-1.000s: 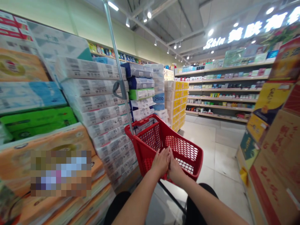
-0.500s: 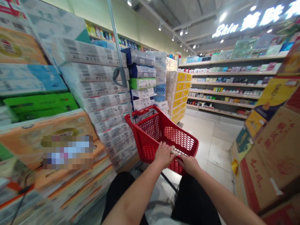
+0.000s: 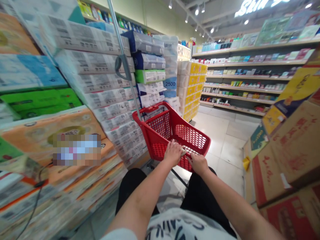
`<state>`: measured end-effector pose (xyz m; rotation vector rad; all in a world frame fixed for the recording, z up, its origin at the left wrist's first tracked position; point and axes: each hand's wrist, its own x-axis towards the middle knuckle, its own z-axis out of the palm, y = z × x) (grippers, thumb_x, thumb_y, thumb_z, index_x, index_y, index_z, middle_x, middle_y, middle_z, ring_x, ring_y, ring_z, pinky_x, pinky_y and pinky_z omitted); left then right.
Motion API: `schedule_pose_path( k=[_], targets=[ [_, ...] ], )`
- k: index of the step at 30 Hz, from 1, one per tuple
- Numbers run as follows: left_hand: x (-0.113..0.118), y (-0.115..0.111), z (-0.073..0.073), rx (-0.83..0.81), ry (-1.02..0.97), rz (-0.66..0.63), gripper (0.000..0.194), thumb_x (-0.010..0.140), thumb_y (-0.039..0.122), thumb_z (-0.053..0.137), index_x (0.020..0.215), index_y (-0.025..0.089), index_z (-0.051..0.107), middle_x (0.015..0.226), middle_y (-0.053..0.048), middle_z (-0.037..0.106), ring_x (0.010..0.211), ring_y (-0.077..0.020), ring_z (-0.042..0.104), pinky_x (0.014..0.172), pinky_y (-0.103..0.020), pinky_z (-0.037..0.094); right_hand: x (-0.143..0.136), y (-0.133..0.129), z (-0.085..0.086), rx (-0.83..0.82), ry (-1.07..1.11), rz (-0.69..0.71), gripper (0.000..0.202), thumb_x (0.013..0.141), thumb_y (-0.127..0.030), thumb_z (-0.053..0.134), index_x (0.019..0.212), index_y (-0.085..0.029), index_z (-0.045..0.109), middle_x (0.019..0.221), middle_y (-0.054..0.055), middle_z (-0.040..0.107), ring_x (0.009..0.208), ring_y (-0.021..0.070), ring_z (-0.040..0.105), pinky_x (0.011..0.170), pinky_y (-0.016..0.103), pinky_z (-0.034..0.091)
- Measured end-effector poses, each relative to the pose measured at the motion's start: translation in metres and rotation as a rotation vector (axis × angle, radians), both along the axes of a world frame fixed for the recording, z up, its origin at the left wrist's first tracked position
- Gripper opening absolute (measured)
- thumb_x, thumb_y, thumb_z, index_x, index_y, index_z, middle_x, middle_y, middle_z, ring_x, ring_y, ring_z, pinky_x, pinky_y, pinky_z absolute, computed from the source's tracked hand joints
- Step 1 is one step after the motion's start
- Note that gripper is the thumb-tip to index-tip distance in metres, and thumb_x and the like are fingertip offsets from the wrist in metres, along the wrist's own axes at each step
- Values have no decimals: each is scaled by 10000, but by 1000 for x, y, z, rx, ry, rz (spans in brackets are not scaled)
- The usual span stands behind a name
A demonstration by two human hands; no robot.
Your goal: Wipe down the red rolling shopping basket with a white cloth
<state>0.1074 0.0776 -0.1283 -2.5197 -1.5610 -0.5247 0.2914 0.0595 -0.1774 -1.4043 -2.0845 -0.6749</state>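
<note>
The red basket [image 3: 156, 146] stands just ahead of the hands, its rim within easy grasp. The right hand [image 3: 199, 163] curls on that near rim, probably to steady it; the left hand [image 3: 173, 153] lies beside, its grip unclear to me.

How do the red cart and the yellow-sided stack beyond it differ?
The red cart has perforated walls; the yellow-sided stack has closed sides. The cart is open-topped; the stack is layered packs. The cart is close, left hand and right hand at its rim; the stack is farther off. Both stand upright.
</note>
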Motion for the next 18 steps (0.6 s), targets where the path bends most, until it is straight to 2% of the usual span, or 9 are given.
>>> schedule_pose_path(
  k=[6, 12, 18],
  targets=[
    [-18, 3, -2, -45, -5, 26, 422, 957, 404, 332, 1262, 185, 525, 1387, -83, 462, 1444, -292, 130, 1189, -517, 113, -24, -16, -7, 22, 48, 8, 330, 972, -348, 430, 759, -165, 601, 576, 17, 614, 529, 134, 558, 589, 270, 262],
    [-12, 10, -6, -69, -31, 57, 449, 952, 415, 319, 1291, 183, 502, 1467, -105, 351, 1451, -325, 72, 1184, -547, 87, -26, -14, -5, -21, 63, -7, 297, 955, -332, 454, 763, -164, 606, 600, 20, 645, 531, 130, 574, 587, 268, 264],
    [-12, 18, -3, -85, 12, 5, 413, 944, 387, 342, 1272, 196, 504, 1506, -80, 300, 1458, -290, 60, 1192, -526, 92, -36, -29, 2, -99, 124, -131, 287, 950, -324, 467, 767, -160, 614, 636, 45, 673, 555, 145, 603, 583, 261, 275]
  ],
)
